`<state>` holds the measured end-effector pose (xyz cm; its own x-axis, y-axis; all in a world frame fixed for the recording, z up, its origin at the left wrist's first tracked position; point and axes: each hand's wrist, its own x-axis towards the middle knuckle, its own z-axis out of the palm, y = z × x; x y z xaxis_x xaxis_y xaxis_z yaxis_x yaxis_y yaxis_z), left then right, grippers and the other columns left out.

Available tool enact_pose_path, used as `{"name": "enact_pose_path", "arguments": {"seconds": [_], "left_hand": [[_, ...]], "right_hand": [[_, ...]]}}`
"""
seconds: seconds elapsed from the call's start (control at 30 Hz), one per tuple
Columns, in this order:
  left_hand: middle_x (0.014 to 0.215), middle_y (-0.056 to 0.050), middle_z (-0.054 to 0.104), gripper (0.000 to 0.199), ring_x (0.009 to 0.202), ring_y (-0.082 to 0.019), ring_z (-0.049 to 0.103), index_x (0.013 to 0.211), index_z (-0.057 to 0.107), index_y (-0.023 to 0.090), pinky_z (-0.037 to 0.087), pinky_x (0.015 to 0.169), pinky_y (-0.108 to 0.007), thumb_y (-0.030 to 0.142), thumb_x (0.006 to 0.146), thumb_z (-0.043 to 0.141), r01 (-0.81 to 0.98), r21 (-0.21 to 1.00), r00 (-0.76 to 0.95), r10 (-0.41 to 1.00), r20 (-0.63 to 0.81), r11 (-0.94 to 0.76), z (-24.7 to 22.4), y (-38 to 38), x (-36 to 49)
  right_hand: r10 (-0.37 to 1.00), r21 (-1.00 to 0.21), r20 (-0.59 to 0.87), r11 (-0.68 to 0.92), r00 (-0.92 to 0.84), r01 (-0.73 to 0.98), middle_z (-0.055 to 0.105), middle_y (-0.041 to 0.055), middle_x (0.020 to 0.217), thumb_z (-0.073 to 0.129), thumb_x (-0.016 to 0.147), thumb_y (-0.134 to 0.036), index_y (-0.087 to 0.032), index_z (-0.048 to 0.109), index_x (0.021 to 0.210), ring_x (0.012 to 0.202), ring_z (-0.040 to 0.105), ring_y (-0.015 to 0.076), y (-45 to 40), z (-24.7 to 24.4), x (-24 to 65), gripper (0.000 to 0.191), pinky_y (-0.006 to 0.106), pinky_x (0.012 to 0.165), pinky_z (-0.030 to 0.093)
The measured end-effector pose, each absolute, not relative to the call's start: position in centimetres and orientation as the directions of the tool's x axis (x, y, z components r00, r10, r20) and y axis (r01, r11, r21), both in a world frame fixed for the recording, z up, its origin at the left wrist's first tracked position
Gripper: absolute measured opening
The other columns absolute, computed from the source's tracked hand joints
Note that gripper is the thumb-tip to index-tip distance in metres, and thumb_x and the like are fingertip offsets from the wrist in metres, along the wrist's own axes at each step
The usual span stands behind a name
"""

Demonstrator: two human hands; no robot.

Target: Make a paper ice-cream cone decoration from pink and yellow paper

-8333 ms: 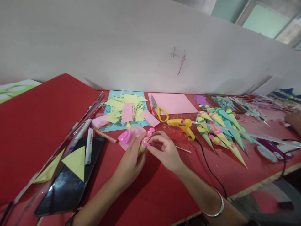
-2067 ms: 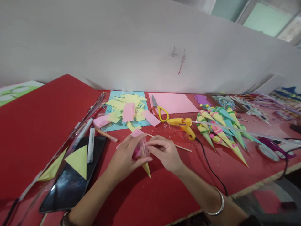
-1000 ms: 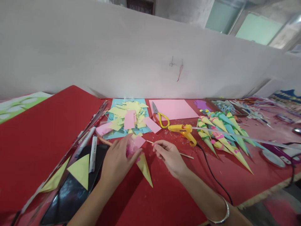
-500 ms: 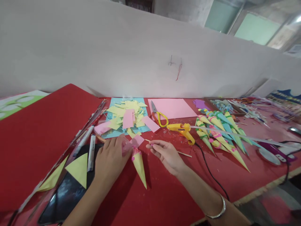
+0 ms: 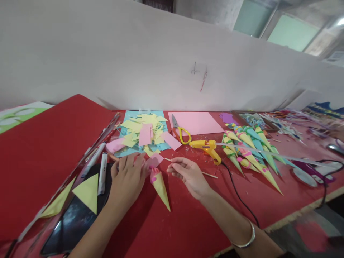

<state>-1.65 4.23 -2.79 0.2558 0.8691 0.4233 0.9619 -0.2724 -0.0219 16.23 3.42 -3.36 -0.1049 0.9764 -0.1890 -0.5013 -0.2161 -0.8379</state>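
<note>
My left hand is at the wide end of a pale yellow paper cone with pink trim and small pink dots. Its thumb side meets the cone's top, while the fingertips are partly hidden among pink paper and clear plastic. The cone's point aims toward me and slightly right. My right hand, wearing a silver bangle, is pinched closed on a thin wooden stick. One stick end shows left of the fingertips, close to a pink paper piece; the other emerges to the right.
A yellow glue gun with a long clear glue stick lies beyond my right hand. Yellow-handled scissors, a pile of paper scraps and finished cones lie behind. Markers and a black phone-like slab are left.
The cone has turned a little, its point swinging right, and its pink dots sit differently. A small pink bit seen at my right fingertips no longer shows. Both hands stay nearly in place.
</note>
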Motion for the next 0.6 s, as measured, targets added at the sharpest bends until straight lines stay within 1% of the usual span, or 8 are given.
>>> {"name": "enact_pose_path", "arguments": {"seconds": [0.1, 0.2, 0.3, 0.37, 0.47, 0.53, 0.6], "left_hand": [[0.105, -0.014, 0.059, 0.032, 0.098, -0.031, 0.050, 0.110, 0.052, 0.015, 0.039, 0.077, -0.042, 0.027, 0.087, 0.032, 0.967, -0.017, 0.237, 0.876, 0.421, -0.253, -2.6, 4.4, -1.7], [0.098, -0.012, 0.062, 0.032, 0.093, -0.029, 0.054, 0.105, 0.052, 0.013, 0.041, 0.074, -0.038, 0.028, 0.088, 0.029, 0.961, 0.060, 0.231, 0.904, 0.360, -0.270, -2.4, 4.7, -1.8], [0.095, -0.011, 0.063, 0.034, 0.092, -0.027, 0.057, 0.098, 0.054, 0.014, 0.042, 0.073, -0.036, 0.027, 0.088, 0.025, 0.953, 0.095, 0.240, 0.910, 0.338, -0.287, -2.0, 4.8, -2.0], [0.088, -0.010, 0.065, 0.035, 0.085, -0.026, 0.060, 0.091, 0.056, 0.016, 0.042, 0.070, -0.035, 0.026, 0.089, 0.022, 0.957, 0.078, 0.245, 0.919, 0.309, -0.281, -1.7, 4.7, -1.9], [0.070, -0.006, 0.066, 0.036, 0.065, -0.023, 0.063, 0.085, 0.056, 0.018, 0.040, 0.058, -0.031, 0.027, 0.089, 0.021, 0.960, 0.065, 0.259, 0.950, 0.173, -0.273, -1.4, 4.3, -1.5], [0.068, -0.005, 0.066, 0.034, 0.062, -0.022, 0.063, 0.091, 0.055, 0.018, 0.038, 0.051, -0.028, 0.034, 0.089, 0.025, 0.964, 0.080, 0.243, 0.964, 0.106, -0.252, -1.3, 4.0, -1.0], [0.072, -0.005, 0.067, 0.037, 0.065, -0.024, 0.065, 0.103, 0.053, 0.019, 0.038, 0.049, -0.027, 0.042, 0.086, 0.031, 0.970, 0.103, 0.212, 0.974, 0.085, -0.220, -1.4, 3.7, -0.4]], "right_hand": [[0.985, -0.879, -0.149, -0.174, -0.090, -0.444, 0.062, -0.0034, 0.063, 0.072, 0.061, -0.023, -0.018, 0.067, 0.091, 0.058, 0.056, 0.0072, 3.4, -3.5, 16.3, 0.030, 0.023, 0.065, 0.046], [0.984, -0.909, -0.155, -0.178, -0.091, -0.377, 0.062, -0.0022, 0.063, 0.070, 0.063, -0.024, -0.017, 0.068, 0.089, 0.059, 0.056, 0.0085, 3.4, -3.6, 16.3, 0.028, 0.026, 0.068, 0.045], [0.979, -0.897, -0.160, -0.197, -0.125, -0.395, 0.065, 0.0021, 0.072, 0.068, 0.064, -0.029, -0.016, 0.068, 0.087, 0.067, 0.061, 0.0124, 3.3, -3.6, 16.3, 0.027, 0.028, 0.069, 0.046], [0.978, -0.890, -0.154, -0.198, -0.137, -0.411, 0.065, 0.0020, 0.071, 0.064, 0.068, -0.034, -0.016, 0.066, 0.089, 0.063, 0.061, 0.0117, 3.3, -3.5, 16.3, 0.028, 0.026, 0.063, 0.045], [0.989, -0.913, -0.117, -0.144, -0.094, -0.382, 0.056, -0.0040, 0.057, 0.059, 0.072, -0.035, -0.017, 0.064, 0.086, 0.047, 0.050, 0.0060, 3.3, -3.6, 16.3, 0.023, 0.021, 0.049, 0.039], [0.994, -0.937, -0.089, -0.105, -0.062, -0.334, 0.053, -0.0054, 0.055, 0.063, 0.069, -0.031, -0.017, 0.064, 0.079, 0.046, 0.046, 0.0053, 3.3, -3.6, 16.3, 0.017, 0.020, 0.049, 0.038], [0.992, -0.946, -0.101, -0.117, -0.070, -0.302, 0.057, -0.0035, 0.059, 0.067, 0.065, -0.028, -0.017, 0.065, 0.076, 0.053, 0.052, 0.0078, 3.3, -3.6, 16.2, 0.016, 0.022, 0.056, 0.042]]}}
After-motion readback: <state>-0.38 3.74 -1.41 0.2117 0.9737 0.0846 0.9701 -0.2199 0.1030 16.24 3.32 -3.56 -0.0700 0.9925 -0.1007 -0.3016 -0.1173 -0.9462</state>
